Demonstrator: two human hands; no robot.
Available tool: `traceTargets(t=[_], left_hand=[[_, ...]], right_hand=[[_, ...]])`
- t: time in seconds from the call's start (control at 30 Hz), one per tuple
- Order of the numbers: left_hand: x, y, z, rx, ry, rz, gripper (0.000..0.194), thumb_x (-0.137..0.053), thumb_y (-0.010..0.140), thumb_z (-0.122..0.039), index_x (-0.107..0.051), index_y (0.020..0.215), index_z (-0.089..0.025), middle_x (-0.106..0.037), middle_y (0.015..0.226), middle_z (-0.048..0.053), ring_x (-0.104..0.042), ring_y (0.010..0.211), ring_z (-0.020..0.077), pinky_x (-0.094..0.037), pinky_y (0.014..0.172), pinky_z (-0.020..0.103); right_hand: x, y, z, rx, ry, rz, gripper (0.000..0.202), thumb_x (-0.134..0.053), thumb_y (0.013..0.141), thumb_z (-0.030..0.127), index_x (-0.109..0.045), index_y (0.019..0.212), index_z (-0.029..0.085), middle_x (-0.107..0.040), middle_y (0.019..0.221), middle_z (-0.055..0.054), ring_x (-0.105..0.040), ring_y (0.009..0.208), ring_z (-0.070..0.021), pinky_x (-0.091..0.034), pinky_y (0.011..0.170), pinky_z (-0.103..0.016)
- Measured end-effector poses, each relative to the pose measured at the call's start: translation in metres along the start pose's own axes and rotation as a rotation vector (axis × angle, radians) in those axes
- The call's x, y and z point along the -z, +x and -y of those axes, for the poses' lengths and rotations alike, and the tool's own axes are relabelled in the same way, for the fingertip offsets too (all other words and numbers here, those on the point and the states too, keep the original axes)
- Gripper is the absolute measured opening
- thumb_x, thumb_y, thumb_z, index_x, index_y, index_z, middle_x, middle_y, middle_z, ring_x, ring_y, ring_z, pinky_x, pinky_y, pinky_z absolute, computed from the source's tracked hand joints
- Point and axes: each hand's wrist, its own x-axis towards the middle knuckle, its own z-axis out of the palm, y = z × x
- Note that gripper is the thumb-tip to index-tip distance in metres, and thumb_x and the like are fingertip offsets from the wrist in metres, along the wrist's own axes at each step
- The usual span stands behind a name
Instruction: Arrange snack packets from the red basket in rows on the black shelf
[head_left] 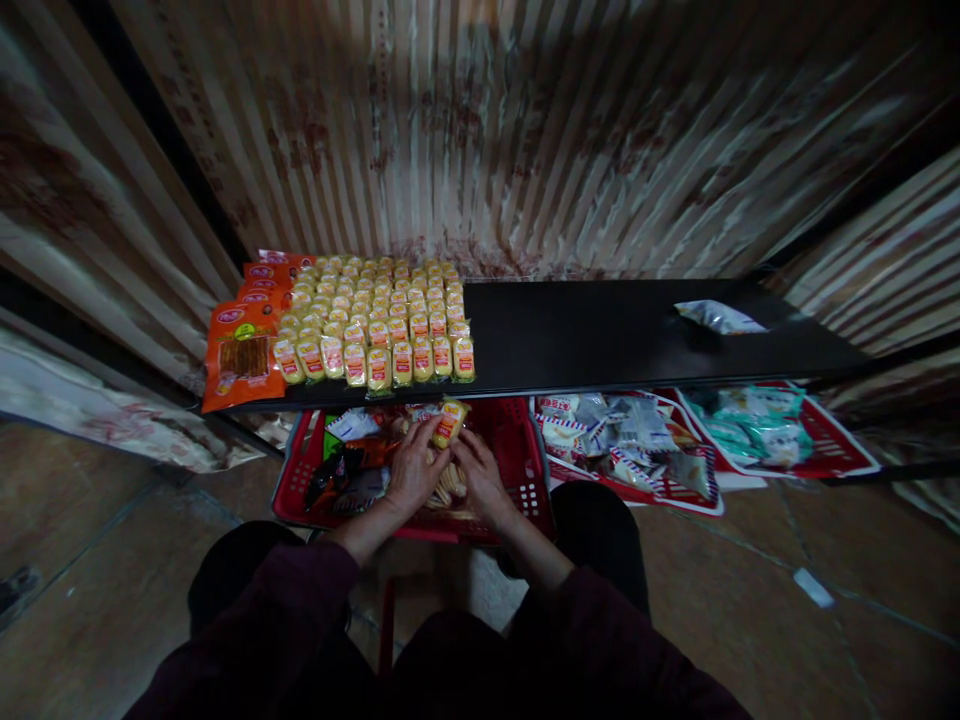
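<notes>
In the head view, a small yellow snack packet [450,421] is pinched by the left hand [415,470] over the red basket [525,450], just under the black shelf's [600,335] front edge. The right hand [480,478] is sunk among loose packets in the basket; its grip cannot be told. On the shelf, matching yellow packets [375,325] are laid in tight rows beside orange packs [244,350], labels kept upward.

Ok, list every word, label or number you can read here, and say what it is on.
None can be read.
Orange packets: an oval logo and print, too blurred.
Small yellow packets on the black shelf: labels too small.
Yellow packet by the left hand and right hand: print blurred.
</notes>
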Motion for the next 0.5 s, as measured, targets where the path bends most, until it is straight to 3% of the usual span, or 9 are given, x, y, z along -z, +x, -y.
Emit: traceTargets(t=[0.23, 0.5], left_hand=[[0.003, -0.007, 0.0, -0.081, 0.001, -0.009, 0.045, -0.048, 0.083, -0.016, -0.05, 0.128, -0.02, -0.053, 0.121, 0.01, -0.05, 0.117, 0.0205, -0.04, 0.104, 0.04], [0.004, -0.005, -0.002, -0.103, 0.024, -0.068, 0.044, -0.043, 0.083, -0.009, -0.052, 0.125, -0.021, -0.053, 0.12, 0.009, -0.05, 0.117, 0.0192, -0.041, 0.104, 0.04]], right_hand=[[0.0, 0.001, 0.003, -0.003, 0.008, -0.008, 0.039, -0.063, 0.073, 0.045, -0.068, 0.102, 0.02, -0.068, 0.108, -0.006, -0.062, 0.101, -0.0225, -0.046, 0.095, -0.038], [-0.01, -0.002, 0.017, -0.023, 0.042, 0.113, 0.05, -0.069, 0.069, 0.046, -0.064, 0.112, 0.022, -0.071, 0.102, -0.004, -0.066, 0.09, -0.0221, -0.052, 0.084, -0.035]])
